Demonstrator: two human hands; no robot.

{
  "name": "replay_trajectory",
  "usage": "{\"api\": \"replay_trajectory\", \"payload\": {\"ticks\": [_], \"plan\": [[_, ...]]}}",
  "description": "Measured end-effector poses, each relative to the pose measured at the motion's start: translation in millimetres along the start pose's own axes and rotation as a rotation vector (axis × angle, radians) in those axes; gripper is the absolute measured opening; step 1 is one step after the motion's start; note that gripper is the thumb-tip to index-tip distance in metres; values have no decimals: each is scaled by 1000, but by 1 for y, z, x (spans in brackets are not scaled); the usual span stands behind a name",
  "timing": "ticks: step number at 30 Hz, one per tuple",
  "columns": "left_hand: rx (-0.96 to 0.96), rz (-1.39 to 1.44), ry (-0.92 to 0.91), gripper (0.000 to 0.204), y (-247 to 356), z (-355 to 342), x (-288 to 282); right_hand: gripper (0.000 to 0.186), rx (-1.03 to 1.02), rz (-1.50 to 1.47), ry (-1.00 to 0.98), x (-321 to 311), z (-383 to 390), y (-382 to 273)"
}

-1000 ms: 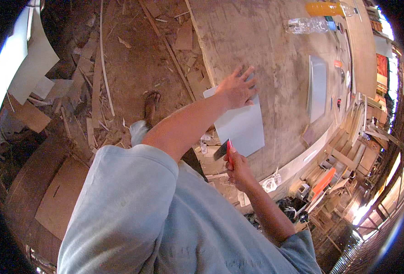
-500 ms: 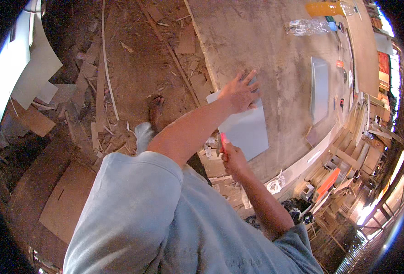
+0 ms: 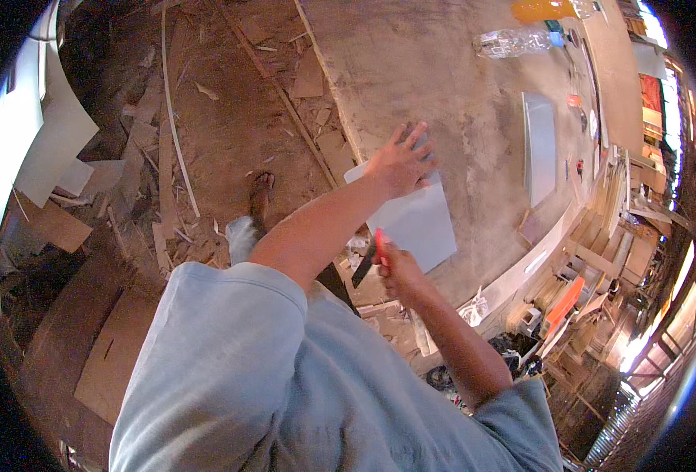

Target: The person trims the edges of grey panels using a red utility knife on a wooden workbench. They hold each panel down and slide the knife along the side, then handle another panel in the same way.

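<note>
Left hand (image 3: 399, 164), fingers spread, presses flat on the pale sheet (image 3: 417, 220) at frame centre, on the bench (image 3: 442, 86). Right hand (image 3: 395, 263), grip clamped on the red-handled knife (image 3: 371, 256), sits at the sheet's lower left edge; sheet's long axis runs upper left to lower right.

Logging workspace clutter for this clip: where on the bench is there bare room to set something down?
Bare bench lies between the left hand on the grey sheet and the plastic bottle, up to the grey panel. The far edge past that panel is crowded with small items. The right hand holds a red-handled tool.
</note>
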State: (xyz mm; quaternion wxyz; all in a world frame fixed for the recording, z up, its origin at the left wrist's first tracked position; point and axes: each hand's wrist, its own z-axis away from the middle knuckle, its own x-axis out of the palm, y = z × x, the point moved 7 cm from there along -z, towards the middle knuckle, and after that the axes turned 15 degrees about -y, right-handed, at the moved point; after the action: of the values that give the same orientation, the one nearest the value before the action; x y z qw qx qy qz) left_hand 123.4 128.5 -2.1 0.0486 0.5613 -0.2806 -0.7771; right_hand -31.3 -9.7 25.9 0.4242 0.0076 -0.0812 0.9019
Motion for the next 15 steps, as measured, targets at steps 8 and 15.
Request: {"api": "replay_trajectory", "payload": {"ticks": [8,15], "plan": [[-27,-16,-28,54,-1,3,-2,59,6,40,48,7,9,-12],[-22,-10,15,51,-2,4,-3,67,-93,128,24,4,30,-31]]}}
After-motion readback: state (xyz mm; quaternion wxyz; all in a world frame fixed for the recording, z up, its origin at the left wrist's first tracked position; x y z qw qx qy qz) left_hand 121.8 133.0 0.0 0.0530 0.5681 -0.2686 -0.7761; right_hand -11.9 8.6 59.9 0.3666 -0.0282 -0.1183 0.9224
